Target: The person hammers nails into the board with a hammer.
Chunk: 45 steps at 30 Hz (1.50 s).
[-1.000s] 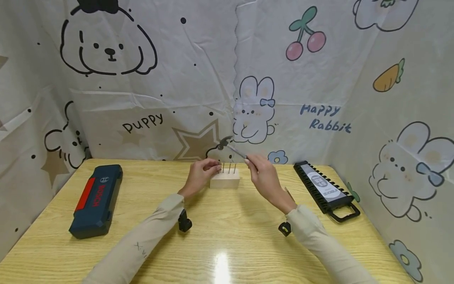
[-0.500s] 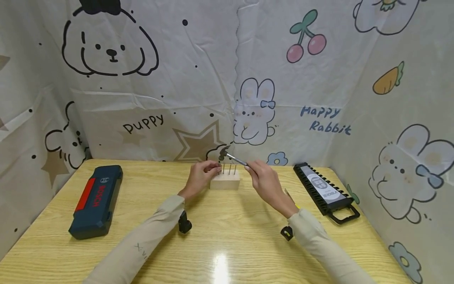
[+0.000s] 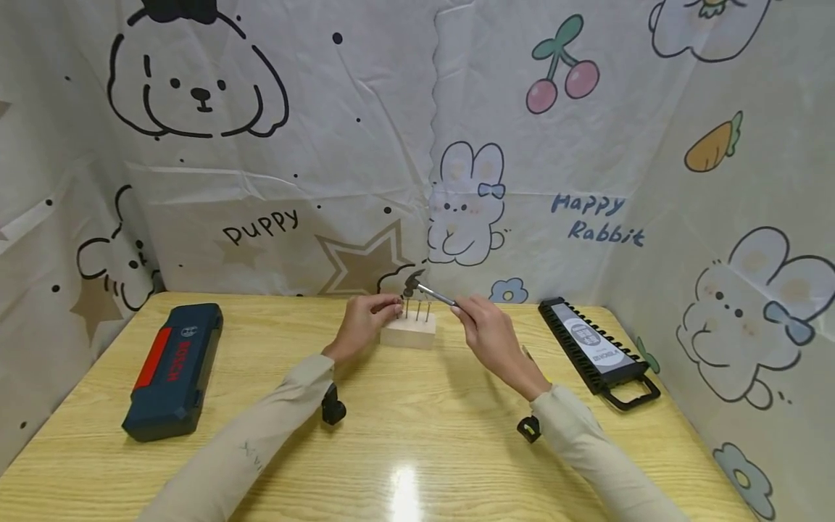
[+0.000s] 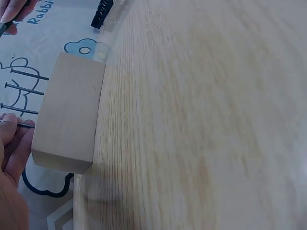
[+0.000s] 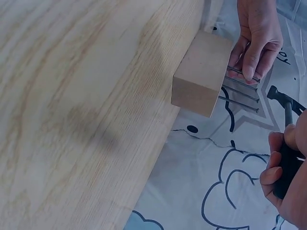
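Observation:
A pale wooden block (image 3: 407,334) lies near the table's far edge with a row of several upright nails. Three of these nails (image 4: 24,89) stand free in the left wrist view. At the block's left end my left hand (image 3: 359,324) pinches the endmost nail (image 4: 26,125) between thumb and fingers, which partly cover it. My right hand (image 3: 492,342) grips the dark handle of a claw hammer (image 5: 288,112), to the right of the block. Its head hangs just above the nails' left end; in the right wrist view a gap separates it from the nail heads.
A dark blue and red Bosch case (image 3: 175,371) lies on the table (image 3: 404,435) at left. At right lies a black rack (image 3: 593,348) with a handle and a pale label. A printed cloth (image 3: 365,167) hangs behind the far edge.
The hammer head has come down from a higher position a second ago to just above the nails. My left hand keeps its pinch; the block sits slightly further left.

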### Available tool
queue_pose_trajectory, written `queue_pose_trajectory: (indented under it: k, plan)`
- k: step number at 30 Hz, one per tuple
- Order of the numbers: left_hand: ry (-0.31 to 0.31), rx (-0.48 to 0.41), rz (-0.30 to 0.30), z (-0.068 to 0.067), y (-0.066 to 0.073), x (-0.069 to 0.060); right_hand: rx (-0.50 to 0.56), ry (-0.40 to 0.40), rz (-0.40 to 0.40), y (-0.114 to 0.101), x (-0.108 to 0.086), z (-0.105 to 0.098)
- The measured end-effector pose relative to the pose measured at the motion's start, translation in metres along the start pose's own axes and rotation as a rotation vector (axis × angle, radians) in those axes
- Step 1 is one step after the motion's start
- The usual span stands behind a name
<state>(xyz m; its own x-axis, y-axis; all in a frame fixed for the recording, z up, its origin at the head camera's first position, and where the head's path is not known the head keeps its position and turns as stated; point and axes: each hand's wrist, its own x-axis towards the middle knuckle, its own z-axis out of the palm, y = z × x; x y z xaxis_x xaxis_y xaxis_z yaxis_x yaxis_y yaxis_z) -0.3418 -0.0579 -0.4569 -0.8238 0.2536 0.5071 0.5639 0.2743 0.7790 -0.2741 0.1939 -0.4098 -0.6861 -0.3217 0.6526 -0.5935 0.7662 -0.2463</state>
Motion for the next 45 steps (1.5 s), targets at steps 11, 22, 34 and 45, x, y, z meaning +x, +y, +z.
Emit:
queue_pose_trajectory:
  k: [11,22,34,45]
  plan:
    - [0.001,-0.028,-0.032,0.001,0.005,-0.001,0.050,-0.044,0.074,-0.009,0.003,0.005]
    - [0.018,-0.035,-0.062,0.005,0.003,-0.003,0.035,-0.022,0.003,-0.014,0.024,-0.020]
    - [0.046,-0.024,-0.115,0.003,0.006,-0.003,0.059,-0.099,0.081,-0.018,0.005,-0.004]
    - [0.068,-0.037,-0.038,0.004,0.006,-0.005,0.050,-0.050,0.037,-0.013,0.003,0.000]
